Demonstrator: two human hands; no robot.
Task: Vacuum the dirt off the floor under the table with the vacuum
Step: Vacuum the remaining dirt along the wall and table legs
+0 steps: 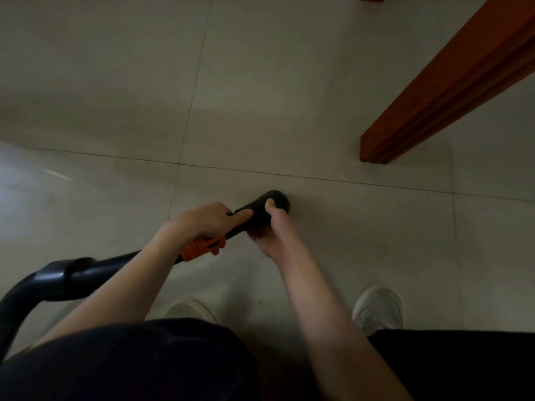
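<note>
- Head view: the vacuum wand (202, 246) is gripped at its orange collar by the left hand (208, 219).
- The black brush nozzle (262, 209) is clasped by the right hand (267, 231), fingers curled, above the tiled floor (115, 82).
- A bench leg (434, 91) is seen at upper right.

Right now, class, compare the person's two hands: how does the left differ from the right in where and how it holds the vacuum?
The left hand grips the wand near the orange collar, forefinger stretched along it; the right hand cups the black brush head at the tip, thumb on top. The left hand lies over the wand; the right comes from below. Both hold the same vacuum above the tiled floor.
</note>
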